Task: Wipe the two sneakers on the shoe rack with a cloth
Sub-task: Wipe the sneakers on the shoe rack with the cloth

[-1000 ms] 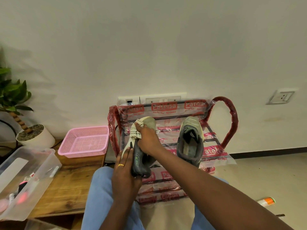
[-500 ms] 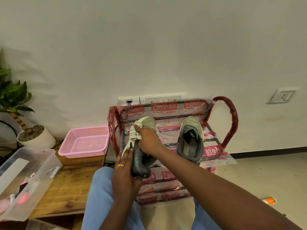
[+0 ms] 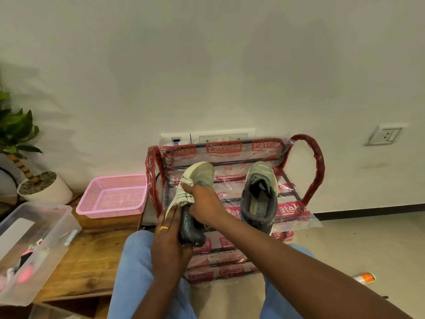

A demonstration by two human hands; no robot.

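A grey sneaker with a pale toe [image 3: 200, 174] is tilted on its side in front of the plastic-wrapped red shoe rack [image 3: 315, 162]. My left hand [image 3: 170, 240] grips its heel end from the left, fingers along the sole edge. My right hand [image 3: 202, 201] holds a bunched whitish cloth [image 3: 185, 193] and presses it against the sneaker's side. A second grey sneaker [image 3: 259, 196] stands on the rack's top shelf to the right, opening towards me.
A pink mesh basket [image 3: 112, 196] and a clear plastic box [image 3: 32, 247] sit on a low wooden table [image 3: 92, 259] at left, by a potted plant [image 3: 43, 187]. An orange-and-white can [image 3: 365, 278] lies on the floor at right. My blue-trousered knees fill the bottom.
My right hand with the cloth has slid slightly down the sneaker's side, baring more of the pale toe. The left hand and the other sneaker stay put.
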